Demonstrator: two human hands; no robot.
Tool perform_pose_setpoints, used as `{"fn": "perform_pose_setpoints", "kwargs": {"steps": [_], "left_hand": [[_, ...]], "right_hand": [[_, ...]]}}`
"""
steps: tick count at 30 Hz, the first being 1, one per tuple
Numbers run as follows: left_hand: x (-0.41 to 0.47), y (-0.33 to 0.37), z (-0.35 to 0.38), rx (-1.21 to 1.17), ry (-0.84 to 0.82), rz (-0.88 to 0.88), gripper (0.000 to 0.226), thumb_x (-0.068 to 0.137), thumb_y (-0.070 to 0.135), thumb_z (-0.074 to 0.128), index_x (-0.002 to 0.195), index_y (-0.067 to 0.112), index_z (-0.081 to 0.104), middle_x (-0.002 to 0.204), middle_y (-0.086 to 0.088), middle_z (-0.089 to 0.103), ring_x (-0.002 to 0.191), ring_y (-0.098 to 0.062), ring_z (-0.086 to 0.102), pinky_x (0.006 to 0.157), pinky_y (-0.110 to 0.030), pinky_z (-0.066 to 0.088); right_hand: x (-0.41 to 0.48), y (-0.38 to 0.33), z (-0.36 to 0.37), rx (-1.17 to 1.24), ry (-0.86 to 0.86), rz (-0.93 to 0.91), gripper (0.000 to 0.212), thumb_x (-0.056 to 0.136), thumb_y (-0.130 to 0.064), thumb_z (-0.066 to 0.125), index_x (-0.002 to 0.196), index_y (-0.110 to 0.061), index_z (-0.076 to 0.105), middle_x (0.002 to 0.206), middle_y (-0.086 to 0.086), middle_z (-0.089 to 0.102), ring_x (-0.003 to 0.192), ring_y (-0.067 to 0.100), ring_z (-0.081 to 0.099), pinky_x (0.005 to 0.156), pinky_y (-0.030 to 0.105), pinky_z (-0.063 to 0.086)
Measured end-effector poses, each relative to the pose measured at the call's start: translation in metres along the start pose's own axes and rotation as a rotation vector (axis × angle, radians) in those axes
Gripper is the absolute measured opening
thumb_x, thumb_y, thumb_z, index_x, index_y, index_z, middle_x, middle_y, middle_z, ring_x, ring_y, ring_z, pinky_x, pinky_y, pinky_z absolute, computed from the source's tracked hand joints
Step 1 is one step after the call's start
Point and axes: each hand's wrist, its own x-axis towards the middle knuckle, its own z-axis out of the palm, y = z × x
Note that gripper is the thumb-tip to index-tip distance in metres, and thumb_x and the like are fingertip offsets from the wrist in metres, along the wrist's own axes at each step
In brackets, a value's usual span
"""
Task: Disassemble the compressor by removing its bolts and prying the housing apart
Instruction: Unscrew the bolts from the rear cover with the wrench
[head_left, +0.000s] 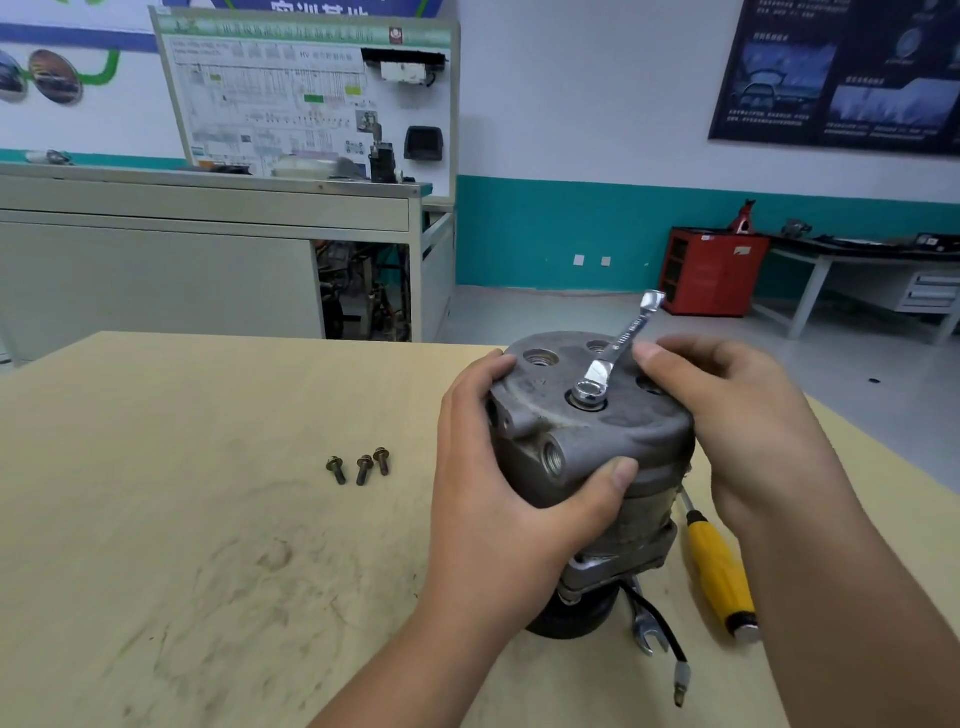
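Left hand: the left hand (498, 478) grips the upper housing of the compressor (597, 441), with the thumb pressed on its near side and the fingers curled over its left edge.
Right hand: the right hand (737, 415) is curled narrowly round the shaft of the wrench (618, 348), thumb against the metal.
Wrench: the ring end sits over a bolt head on the compressor's top face; the other end tilts up and away.
Compressor: it stands upright on the table (208, 519), right of centre, near the person.
Removed bolts: three bolts (363, 467) lie close together on the table, left of the compressor and apart from it.
Right of the base: a yellow-handled screwdriver (719, 577) lies just beside the compressor.
Near the base: a second wrench (647, 636) and a black wire (670, 654) show.
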Motion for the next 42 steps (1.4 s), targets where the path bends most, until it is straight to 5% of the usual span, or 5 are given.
{"fn": "perform_pose_setpoints", "kwargs": {"steps": [9,17,29,34,42], "left_hand": [[0.001,-0.001,-0.001,-0.004,-0.005,-0.001,0.074,0.055,0.048,0.078,0.12,0.052,0.041,0.129,0.011,0.053,0.116,-0.02,0.059,0.093,-0.042,0.051],[0.002,0.001,-0.003,-0.004,-0.016,0.0,0.074,0.056,0.048,0.077,0.122,0.049,0.041,0.128,0.013,0.053,0.114,-0.021,0.059,0.093,-0.042,0.052],[0.002,-0.003,-0.002,-0.014,-0.012,-0.018,0.075,0.057,0.029,0.078,0.123,0.041,0.044,0.128,0.001,0.056,0.115,-0.016,0.059,0.095,-0.04,0.05],[0.001,0.0,-0.001,0.014,-0.006,-0.009,0.069,0.061,0.034,0.079,0.117,0.052,0.042,0.126,0.011,0.054,0.112,-0.014,0.06,0.094,-0.038,0.052],[0.001,0.001,-0.001,0.012,0.007,0.005,0.073,0.056,0.049,0.076,0.12,0.05,0.041,0.129,0.011,0.052,0.117,-0.017,0.058,0.097,-0.042,0.049]], "right_hand": [[0.001,-0.034,0.023,-0.636,-0.23,-0.171,0.033,0.085,-0.05,0.054,0.083,-0.022,0.071,0.087,0.002,0.068,0.101,0.03,0.058,0.094,0.053,0.042],[-0.019,-0.055,0.031,-0.784,-0.386,-0.342,0.01,0.083,-0.04,0.062,0.076,-0.034,0.066,0.084,-0.019,0.064,0.096,0.01,0.057,0.094,0.045,0.042],[-0.054,-0.025,0.013,-0.547,-0.331,-0.649,0.018,0.072,-0.036,0.065,0.089,-0.044,0.067,0.093,-0.028,0.062,0.099,-0.005,0.051,0.084,0.01,0.037],[-0.06,0.005,0.008,-0.431,-0.131,-0.812,0.03,0.076,-0.031,0.066,0.105,-0.036,0.062,0.111,-0.025,0.061,0.119,0.006,0.048,0.102,0.037,0.038],[-0.055,0.031,0.006,-0.093,0.098,-0.752,0.018,0.088,-0.036,0.054,0.103,-0.031,0.063,0.111,-0.018,0.064,0.119,0.013,0.051,0.102,0.026,0.038]]}}
